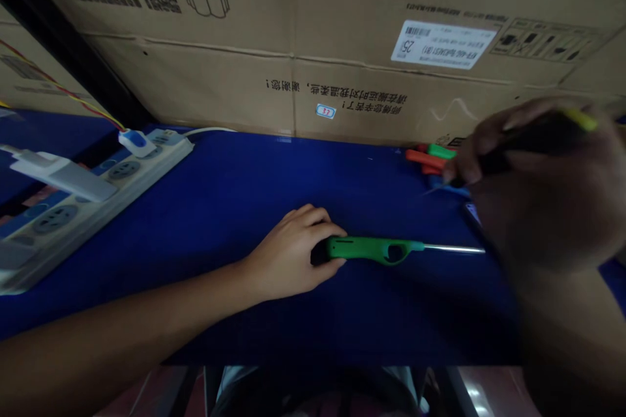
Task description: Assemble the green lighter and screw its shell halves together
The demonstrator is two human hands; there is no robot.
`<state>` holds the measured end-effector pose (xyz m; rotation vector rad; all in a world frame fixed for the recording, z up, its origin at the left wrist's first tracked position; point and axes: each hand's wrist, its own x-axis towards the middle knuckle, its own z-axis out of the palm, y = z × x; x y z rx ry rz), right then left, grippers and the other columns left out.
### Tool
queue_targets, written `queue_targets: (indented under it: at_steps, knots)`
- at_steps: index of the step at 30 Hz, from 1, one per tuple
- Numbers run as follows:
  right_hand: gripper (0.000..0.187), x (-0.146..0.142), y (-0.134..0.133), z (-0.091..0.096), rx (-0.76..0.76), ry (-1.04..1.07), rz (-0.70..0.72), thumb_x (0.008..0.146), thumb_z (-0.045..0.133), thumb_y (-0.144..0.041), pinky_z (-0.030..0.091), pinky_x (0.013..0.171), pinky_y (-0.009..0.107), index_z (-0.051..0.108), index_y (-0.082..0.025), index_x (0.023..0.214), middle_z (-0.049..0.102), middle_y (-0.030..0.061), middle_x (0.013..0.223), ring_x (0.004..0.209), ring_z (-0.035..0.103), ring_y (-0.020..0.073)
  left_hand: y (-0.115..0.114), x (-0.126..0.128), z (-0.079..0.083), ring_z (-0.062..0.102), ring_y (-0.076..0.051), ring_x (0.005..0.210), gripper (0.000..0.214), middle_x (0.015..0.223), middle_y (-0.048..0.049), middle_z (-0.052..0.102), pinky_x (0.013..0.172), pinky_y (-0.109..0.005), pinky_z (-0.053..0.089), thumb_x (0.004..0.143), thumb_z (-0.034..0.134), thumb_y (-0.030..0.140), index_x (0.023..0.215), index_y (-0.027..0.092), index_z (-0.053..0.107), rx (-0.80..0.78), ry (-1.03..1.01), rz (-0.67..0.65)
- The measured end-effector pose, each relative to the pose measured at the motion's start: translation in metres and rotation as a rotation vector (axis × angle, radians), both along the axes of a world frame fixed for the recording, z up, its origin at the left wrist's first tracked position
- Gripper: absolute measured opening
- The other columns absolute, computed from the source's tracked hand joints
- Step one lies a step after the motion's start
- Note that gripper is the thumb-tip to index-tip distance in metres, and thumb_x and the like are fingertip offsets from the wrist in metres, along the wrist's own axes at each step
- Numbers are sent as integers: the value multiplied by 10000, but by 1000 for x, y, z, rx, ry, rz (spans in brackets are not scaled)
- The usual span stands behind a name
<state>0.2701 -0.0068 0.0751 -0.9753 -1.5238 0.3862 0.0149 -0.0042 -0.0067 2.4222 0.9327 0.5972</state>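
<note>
A green long-nosed lighter lies flat on the blue table, its thin metal tube pointing right. My left hand rests on the table and grips the lighter's black rear end. My right hand is raised close to the camera and blurred. It holds a dark-handled tool with a yellow end, whose thin tip points down to the left, above the table.
More lighters, orange and green, lie at the table's back right beside my right hand. A white power strip with plugs and cables lies at the left. Large cardboard boxes form a wall behind the table.
</note>
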Motion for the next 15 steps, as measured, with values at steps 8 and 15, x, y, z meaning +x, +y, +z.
queue_targets:
  at_steps: [8,15]
  knots:
    - [406,97,46,-13,-711,-922,-784,797,687,-274,491,662,387,687,-194,1195,721,161,946,884,679,350,24,-21,2,562,-254,1010,222,1111,-54,634,916,-452,480,880,639,322,1072,213,638,72,105,174]
    - [390,118,64,-39,-760,-1002,-657,791,656,-243,479,629,396,744,-151,1159,740,191,881,759,687,333,36,-28,-3,569,-268,1057,260,1124,-65,627,967,-480,473,881,634,350,1095,204,641,47,58,250]
